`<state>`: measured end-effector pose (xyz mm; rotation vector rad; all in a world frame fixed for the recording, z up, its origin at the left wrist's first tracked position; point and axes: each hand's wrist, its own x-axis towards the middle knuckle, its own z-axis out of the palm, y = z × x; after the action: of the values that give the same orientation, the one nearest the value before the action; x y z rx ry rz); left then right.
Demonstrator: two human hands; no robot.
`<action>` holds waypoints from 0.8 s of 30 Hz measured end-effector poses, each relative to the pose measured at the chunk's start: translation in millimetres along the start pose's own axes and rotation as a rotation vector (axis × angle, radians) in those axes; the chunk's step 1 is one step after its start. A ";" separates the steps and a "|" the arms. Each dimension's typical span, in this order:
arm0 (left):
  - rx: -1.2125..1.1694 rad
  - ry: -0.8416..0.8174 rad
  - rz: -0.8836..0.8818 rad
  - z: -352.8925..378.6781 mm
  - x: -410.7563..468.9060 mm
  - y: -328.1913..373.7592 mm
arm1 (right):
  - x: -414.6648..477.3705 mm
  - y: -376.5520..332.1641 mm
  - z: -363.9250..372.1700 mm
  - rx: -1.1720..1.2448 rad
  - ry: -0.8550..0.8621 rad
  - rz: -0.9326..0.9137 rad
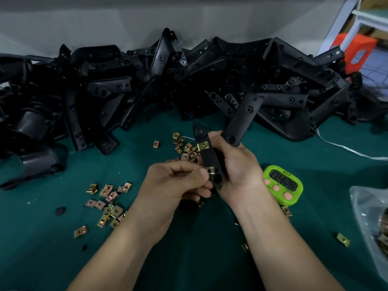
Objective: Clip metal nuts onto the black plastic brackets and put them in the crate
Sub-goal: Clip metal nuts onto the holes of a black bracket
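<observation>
My right hand (237, 164) grips a black plastic bracket (206, 158) held above the green table. A brass metal nut (203, 146) is clipped on the bracket's upper part. My left hand (180, 181) pinches a second metal nut (210, 170) at the bracket's lower edge, thumb pressing beside it. A second arm of the bracket (241, 120) juts up and right from my right hand. Loose nuts (107, 202) lie scattered on the table at lower left, and another cluster of nuts (184, 148) lies just behind my hands. No crate is in view.
A big pile of black brackets (168, 80) runs across the back of the table. A green timer (283, 184) sits right of my right hand. A clear plastic bag (369, 223) with nuts lies at the right edge. An orange stool (359, 53) stands at far right.
</observation>
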<state>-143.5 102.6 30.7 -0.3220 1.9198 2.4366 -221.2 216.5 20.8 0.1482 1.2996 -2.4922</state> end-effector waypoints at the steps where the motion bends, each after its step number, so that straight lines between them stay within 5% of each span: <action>1: 0.030 0.029 0.011 0.9 0.0 -0.3 | 0.9 -0.3 -0.2 -0.018 0.015 -0.029; 14: -0.090 0.305 -0.007 22.9 -1.0 -9.0 | 7.3 3.7 0.1 -0.003 0.021 -0.156; 24: -0.008 0.303 0.095 24.3 -0.8 -13.1 | 10.1 11.0 -0.2 -0.114 0.059 -0.264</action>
<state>-144.4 129.3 23.6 -0.6495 2.0801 2.5832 -227.1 208.4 9.7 0.0249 1.5727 -2.6369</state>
